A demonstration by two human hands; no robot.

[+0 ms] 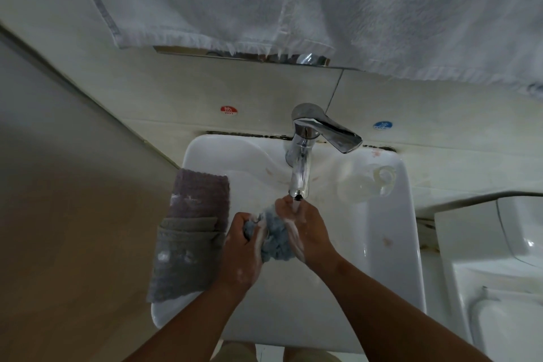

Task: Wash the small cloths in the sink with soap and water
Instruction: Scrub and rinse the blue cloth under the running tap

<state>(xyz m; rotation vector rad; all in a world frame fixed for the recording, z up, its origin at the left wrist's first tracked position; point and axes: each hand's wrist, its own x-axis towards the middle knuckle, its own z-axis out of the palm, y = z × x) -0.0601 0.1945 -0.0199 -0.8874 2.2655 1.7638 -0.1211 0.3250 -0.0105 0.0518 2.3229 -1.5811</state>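
Note:
A small blue-grey cloth [274, 239] is bunched between both my hands over the white sink [379, 232]. My left hand [242, 247] grips its left end in a fist. My right hand [305, 229] holds the right side, soapy, directly under the chrome tap [299, 176], from which water runs onto it. Suds cover both hands. Two more cloths lie on the sink's left rim: a purple-grey one [201, 194] and a grey one [182, 258] overlapping it in front.
A clear glass [367, 184] lies on the sink's right rim. White towels [293, 0] hang above the tap. Hot [229, 109] and cold [382, 125] stickers mark the tiled wall. A white toilet [496, 258] stands to the right.

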